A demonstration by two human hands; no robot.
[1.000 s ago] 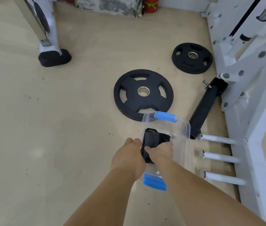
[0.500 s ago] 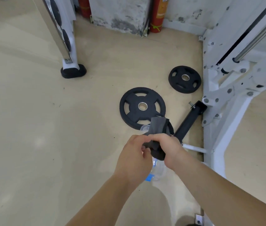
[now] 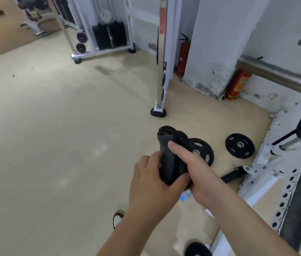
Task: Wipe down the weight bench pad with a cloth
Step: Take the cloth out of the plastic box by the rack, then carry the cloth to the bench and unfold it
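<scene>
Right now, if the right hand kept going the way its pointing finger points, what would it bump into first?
The right hand already has its finger pressed on the dark cloth, so the cloth comes first. Past that, the line runs up and left over bare floor; depth is hard to judge.

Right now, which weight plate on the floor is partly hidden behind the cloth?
The larger weight plate, just behind the cloth; the smaller weight plate lies fully visible, farther right.

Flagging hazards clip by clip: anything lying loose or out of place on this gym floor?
Yes. Two weight plates lie flat on the floor beside the white rack, with a black bar attachment loose nearby; a tripping risk.
</scene>
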